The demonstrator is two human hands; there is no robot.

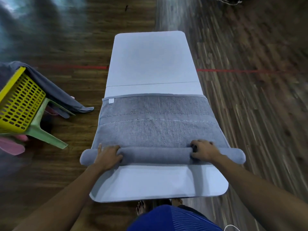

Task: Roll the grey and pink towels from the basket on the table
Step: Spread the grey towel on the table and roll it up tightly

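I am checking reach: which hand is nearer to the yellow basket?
Left. The left hand grips the grey towel roll right of the yellow basket; the right hand grips it farther right.

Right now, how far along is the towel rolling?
Done: the grey towel lies spread on the white table, its near end wound into a thin roll. In hand: left hand and right hand grip that roll. Left: most of its length is flat, and a pink towel hangs by the yellow basket, unrolled.
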